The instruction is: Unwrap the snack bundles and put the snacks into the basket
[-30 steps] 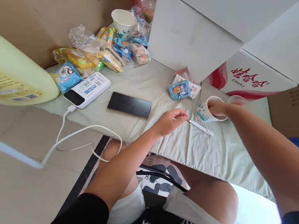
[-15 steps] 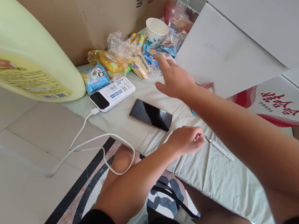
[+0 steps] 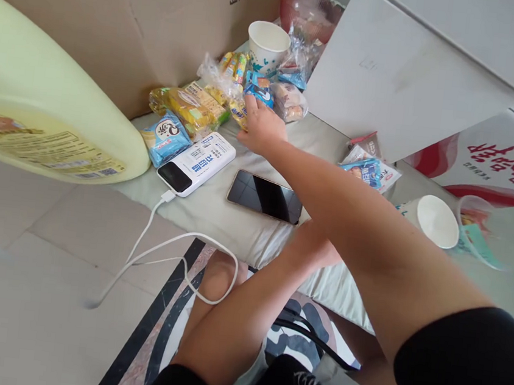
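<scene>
My right hand [image 3: 264, 131] reaches across to the pile of wrapped snacks, thumb and fingers closed round the edge of a yellow snack packet [image 3: 238, 112]. Touching or close by are a blue snack packet [image 3: 261, 90], clear crinkled plastic [image 3: 217, 77] and a clear-wrapped snack [image 3: 290, 103]. My left hand [image 3: 324, 255] rests near the cloth's front edge, its fingers hidden behind my right forearm. A smartphone [image 3: 263, 195] with a dark screen lies flat between my arms. Left of it is a white power bank [image 3: 203, 159] with a white cable [image 3: 156, 209] plugged in.
A big pale-yellow bottle [image 3: 57, 86] stands at left. Cardboard [image 3: 165, 17] and white boxes [image 3: 390, 65] border the back. Paper cups [image 3: 267, 46], [image 3: 437, 222] stand at back and right, near packets [image 3: 369, 170]. The cable loops over my knee.
My right hand has moved left and down onto the yellow packet, its fingers closing. My right forearm now covers my left hand's fingers and the white pen-like tool. The view has shifted slightly.
</scene>
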`<state>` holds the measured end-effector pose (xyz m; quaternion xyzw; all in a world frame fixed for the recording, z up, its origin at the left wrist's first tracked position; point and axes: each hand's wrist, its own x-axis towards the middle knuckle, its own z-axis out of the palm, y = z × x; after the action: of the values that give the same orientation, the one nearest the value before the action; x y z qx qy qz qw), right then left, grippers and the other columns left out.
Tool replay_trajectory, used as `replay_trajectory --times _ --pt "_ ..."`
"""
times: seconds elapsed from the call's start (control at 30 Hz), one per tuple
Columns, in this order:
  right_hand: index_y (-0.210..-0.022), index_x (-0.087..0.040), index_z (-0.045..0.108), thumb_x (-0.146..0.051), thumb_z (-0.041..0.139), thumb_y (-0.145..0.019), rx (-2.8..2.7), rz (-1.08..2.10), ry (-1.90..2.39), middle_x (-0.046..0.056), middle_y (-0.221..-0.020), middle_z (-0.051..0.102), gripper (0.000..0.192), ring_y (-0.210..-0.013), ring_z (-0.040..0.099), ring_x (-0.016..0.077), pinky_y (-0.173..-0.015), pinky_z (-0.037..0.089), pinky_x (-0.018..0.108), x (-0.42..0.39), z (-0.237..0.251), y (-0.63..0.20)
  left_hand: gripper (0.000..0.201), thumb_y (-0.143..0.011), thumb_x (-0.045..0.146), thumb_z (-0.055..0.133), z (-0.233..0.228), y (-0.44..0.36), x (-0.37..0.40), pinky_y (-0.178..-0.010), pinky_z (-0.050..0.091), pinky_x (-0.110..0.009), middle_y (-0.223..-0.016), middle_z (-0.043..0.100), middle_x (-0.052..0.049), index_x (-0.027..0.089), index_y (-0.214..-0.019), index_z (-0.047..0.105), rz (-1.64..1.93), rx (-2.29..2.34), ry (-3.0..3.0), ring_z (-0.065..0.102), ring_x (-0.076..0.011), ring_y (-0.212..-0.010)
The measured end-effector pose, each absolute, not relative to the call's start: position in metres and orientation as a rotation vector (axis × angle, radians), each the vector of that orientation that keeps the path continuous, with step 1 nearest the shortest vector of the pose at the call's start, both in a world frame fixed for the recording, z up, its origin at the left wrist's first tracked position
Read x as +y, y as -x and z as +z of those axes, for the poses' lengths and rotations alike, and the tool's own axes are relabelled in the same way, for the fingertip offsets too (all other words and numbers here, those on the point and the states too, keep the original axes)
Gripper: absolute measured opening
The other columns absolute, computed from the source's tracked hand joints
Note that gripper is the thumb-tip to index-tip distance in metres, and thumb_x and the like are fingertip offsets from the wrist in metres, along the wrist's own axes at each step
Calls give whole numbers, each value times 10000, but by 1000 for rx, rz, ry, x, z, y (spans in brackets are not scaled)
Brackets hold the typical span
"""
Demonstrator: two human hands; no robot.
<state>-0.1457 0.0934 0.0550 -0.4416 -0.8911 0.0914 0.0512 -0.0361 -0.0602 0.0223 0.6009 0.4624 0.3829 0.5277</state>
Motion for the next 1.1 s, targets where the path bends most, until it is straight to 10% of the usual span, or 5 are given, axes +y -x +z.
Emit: replay_trajectory --times 0.23,0.43,0.63,0.9,1.1 --pt "-1392 -208 446 -304 535 -909 -2389 222 1417 111 -1174 679 500 -1048 667 296 -901 557 463 69 85 10 146 -877 242 532 35 51 -64 -885 544 -469 -992 731 -121 191 -902 667 713 1173 -1640 700 -323 -983" --pt "-1371 -177 526 -314 614 -831 -2117 -88 1513 201 -1283 676 564 -1174 642 383 -973 536 549 -25 74 -119 426 -825 385 730 32 29 -56 -1058 517 -438 -1392 642 -160 170 -1181 638 1081 783 -1044 607 -319 -1320" --pt "-1505 -193 474 -301 572 -913 -2070 75 1363 188 -1511 585 610 -1391 547 379 -1164 440 600 -82 40 -133 518 -757 616 812 11 -20 -50 -1062 520 -451 -1169 775 -54 234 -1086 690 1190 724 -703 663 -302 -1266" --pt "-1425 -274 519 -64 449 -900 -1800 242 1255 122 -1335 670 570 -1266 656 271 -1043 573 508 -106 24 -226 524 -676 555 837 15 -27 -42 -913 625 -400 -949 805 -39 206 -1036 687 1028 801 -538 763 -290 -1061" --pt "-1446 -314 535 -205 642 -910 -1957 310 1053 119 -1540 514 558 -1414 542 304 -1122 525 519 -95 6 -236 463 -719 557 808 21 -43 -40 -875 637 -367 -862 787 -21 209 -1003 696 950 850 -619 773 -284 -1022"
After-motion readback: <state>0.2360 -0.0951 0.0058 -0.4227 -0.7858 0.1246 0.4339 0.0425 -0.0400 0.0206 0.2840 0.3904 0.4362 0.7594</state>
